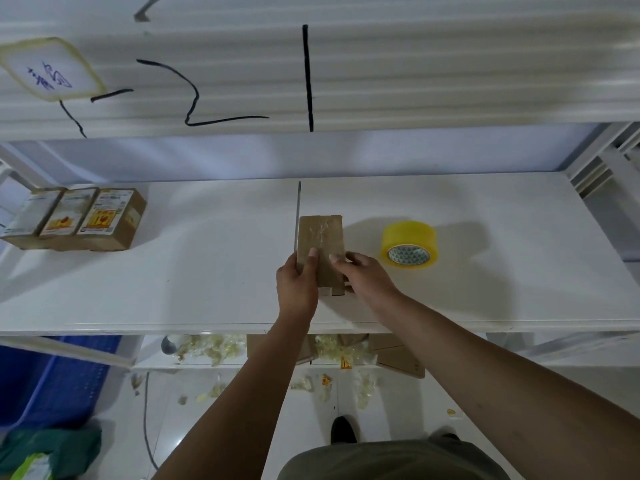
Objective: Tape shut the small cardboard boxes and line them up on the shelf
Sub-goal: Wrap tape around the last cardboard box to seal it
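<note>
One small cardboard box [320, 233], brown and rectangular with wrinkled clear tape on its top face, sits at the middle of the white shelf [207, 271], towards the front edge. The left hand [298, 282] and right hand [363, 275] grip its near end, one on each side. One glossy yellow roll of tape [408, 244] lies just beside it on the right. Three labelled boxes [74, 216] stand side by side, touching, at the shelf's left edge.
</note>
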The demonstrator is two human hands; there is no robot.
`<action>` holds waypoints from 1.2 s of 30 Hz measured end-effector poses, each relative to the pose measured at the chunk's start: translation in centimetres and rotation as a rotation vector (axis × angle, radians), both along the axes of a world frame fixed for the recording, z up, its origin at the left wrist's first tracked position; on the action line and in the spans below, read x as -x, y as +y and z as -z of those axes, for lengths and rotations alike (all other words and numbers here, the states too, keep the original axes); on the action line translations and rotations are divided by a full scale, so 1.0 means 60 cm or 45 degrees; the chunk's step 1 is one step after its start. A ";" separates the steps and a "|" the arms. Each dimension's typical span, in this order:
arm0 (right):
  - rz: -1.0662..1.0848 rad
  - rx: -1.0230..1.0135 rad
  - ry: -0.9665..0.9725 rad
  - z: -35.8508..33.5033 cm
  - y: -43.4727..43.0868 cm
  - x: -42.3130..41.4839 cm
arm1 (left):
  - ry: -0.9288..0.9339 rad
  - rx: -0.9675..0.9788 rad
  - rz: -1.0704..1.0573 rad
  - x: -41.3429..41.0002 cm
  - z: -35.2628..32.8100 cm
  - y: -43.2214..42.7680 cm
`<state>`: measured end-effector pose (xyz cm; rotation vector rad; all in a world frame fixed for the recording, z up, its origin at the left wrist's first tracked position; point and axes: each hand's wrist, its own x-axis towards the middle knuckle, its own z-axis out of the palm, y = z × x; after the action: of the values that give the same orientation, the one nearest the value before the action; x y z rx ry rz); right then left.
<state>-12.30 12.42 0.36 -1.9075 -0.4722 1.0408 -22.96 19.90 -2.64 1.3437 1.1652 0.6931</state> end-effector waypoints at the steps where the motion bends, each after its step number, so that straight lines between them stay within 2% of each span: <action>1: -0.024 0.016 -0.023 0.003 -0.002 -0.003 | 0.023 0.027 0.009 -0.001 0.007 0.004; 3: -0.013 0.033 -0.049 0.009 -0.009 -0.012 | 0.189 -0.008 0.047 -0.003 0.025 0.016; 6: 0.036 -0.079 -0.097 0.009 -0.029 -0.035 | 0.642 -0.126 0.131 -0.005 0.044 0.026; 10: 0.066 -0.371 -0.258 -0.012 -0.065 -0.084 | 0.816 -0.339 0.110 -0.006 0.041 0.019; 12: 0.110 -0.439 -0.409 -0.028 -0.081 -0.115 | 0.821 -0.557 0.001 -0.013 0.027 0.010; 14: 0.184 -0.424 -0.637 -0.038 -0.092 -0.147 | 0.699 -0.783 -0.003 -0.036 0.007 0.004; 16: 0.195 -0.329 -0.873 -0.038 -0.096 -0.178 | 0.614 -0.943 0.167 -0.073 -0.009 0.000; 18: 0.112 -0.162 -0.981 -0.035 -0.095 -0.204 | 0.661 -1.013 0.409 -0.118 -0.023 -0.003; 22: -0.171 0.183 -0.852 -0.021 -0.087 -0.244 | 0.989 -1.001 0.884 -0.200 -0.026 0.000; 24: -0.259 0.248 -0.701 -0.014 -0.085 -0.252 | 1.146 -0.956 1.032 -0.226 -0.021 0.004; 27: -0.169 0.115 -0.476 -0.007 -0.087 -0.259 | 1.227 -0.815 1.129 -0.241 -0.013 0.014; 31: -0.103 -0.077 -0.247 0.003 -0.103 -0.271 | 1.112 -0.708 1.136 -0.236 -0.006 0.025; 36: -0.131 -0.317 -0.163 -0.001 -0.135 -0.278 | 1.006 -0.630 1.102 -0.216 0.007 0.013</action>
<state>4.37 4.32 0.43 -1.7471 -0.7448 0.8829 -10.03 20.68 -3.07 2.4443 0.8454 -0.2487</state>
